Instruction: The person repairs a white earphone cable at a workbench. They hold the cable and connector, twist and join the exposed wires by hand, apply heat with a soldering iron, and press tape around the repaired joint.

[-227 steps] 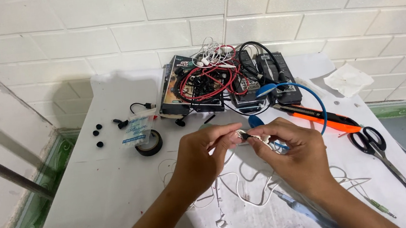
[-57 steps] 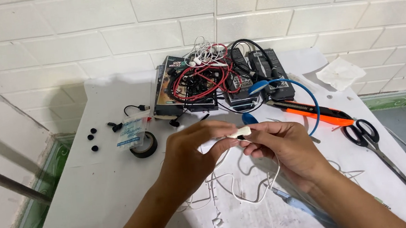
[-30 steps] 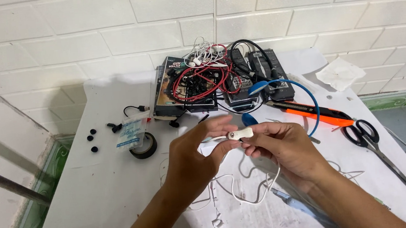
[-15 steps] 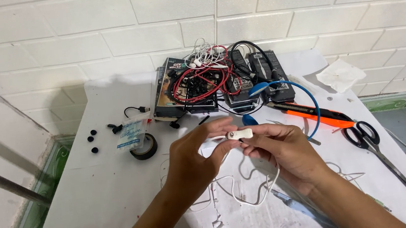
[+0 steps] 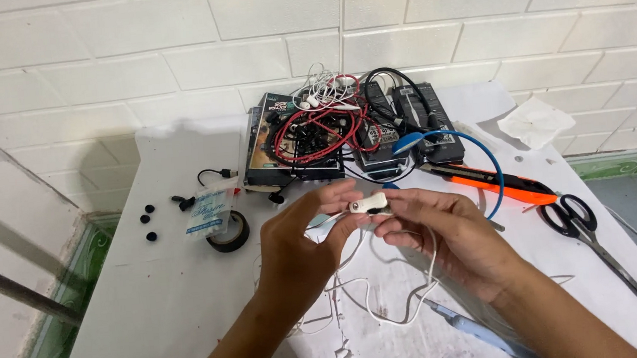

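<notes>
both hands raised above the white table (image 5: pixel 114 315). left hand (image 5: pixel 301 243) and right hand (image 5: pixel 448 233) pinch the small white earphone piece (image 5: pixel 368 206) from opposite ends, cable (image 5: pixel 393 304) dangling. keep grip light, cable slack.

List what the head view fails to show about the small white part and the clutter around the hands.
- Small white part: ends covered by left hand and right hand fingers; grip unclear.
- White cable: upper run hidden behind both hands.
- Scissors: blade tips too thin to trace.
- Black bits: too small to identify.
</notes>
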